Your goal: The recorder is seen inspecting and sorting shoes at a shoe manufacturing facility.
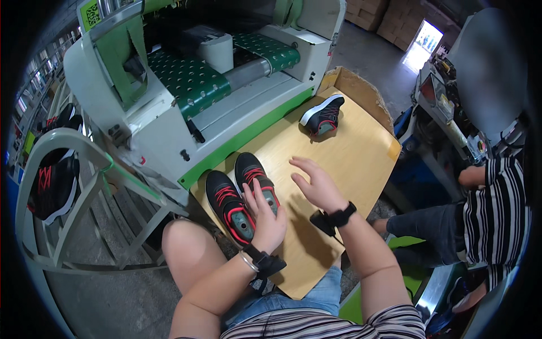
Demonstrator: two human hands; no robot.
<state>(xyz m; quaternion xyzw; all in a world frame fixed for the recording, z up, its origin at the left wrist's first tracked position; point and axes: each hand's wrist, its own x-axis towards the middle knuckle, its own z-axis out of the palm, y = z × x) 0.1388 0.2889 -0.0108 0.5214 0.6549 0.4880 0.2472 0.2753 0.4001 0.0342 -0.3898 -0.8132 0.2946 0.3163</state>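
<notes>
on the wooden desk (361, 152), near its front-left edge, 2 black shoes w/ red laces lie side by side, toes pointing away from the person. left hand (265, 217) rests on the right shoe of the pair (255, 179), fingers laid over its heel end & opening; its grip is loose, fingers draped over, not clenched round it. left shoe of the pair (228, 206) lies just beside, touching or nearly touching the other, its grey insole showing; thumb side of the left hand is right by it. right hand (319, 183) hovers above the desk just right of the pair, palm down, fingers spread, grip released, holding nothing. both wrists wear black straps; left one also has a thin silver bangle.

a third black shoe (323, 116) w/ white sole edge sits well apart, at the far end of the desk nr the cardboard wall (361, 90) that stands along its back edge. behind the desk is a white & green machine (226, 101) w/ a perforated green belt (189, 79). at far left a pale metal rack (62, 169) carries more black shoes w/ red marks (51, 181). on the right another person in a striped shirt (497, 214) & dark trousers sits close by, forearm in view; cannot tell what that hand is doing. person's bare knee & denim shorts show under the desk's near edge.
</notes>
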